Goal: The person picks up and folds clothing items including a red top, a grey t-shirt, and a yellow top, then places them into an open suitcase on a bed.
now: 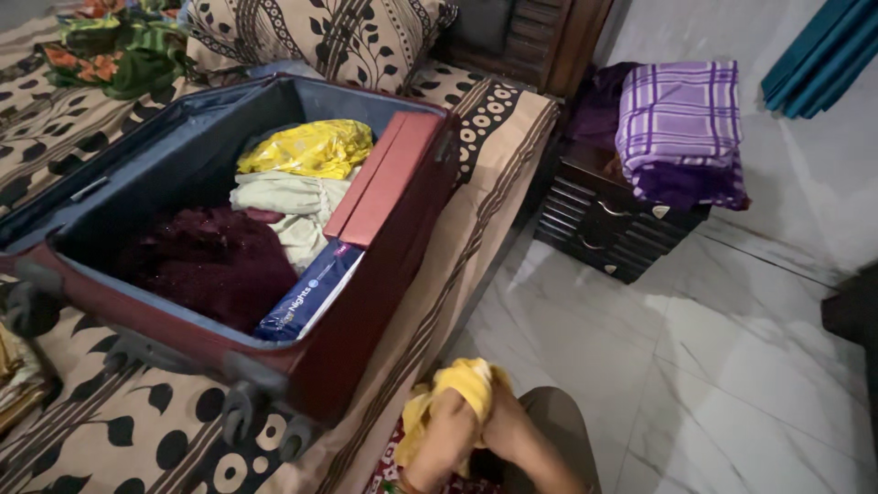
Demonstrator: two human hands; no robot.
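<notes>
Gripping a yellow cloth (466, 380), left hand (448, 434) and right hand (512, 430) press together around it, bunching it compact, below the bed's edge beside the open suitcase (384, 302).

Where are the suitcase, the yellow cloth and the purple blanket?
Suitcase (384, 302): head view, on its red outer side wall.
Yellow cloth (466, 377): head view, on the bunched top above the hands.
Purple blanket (679, 119): head view, on its folded checked front.
</notes>
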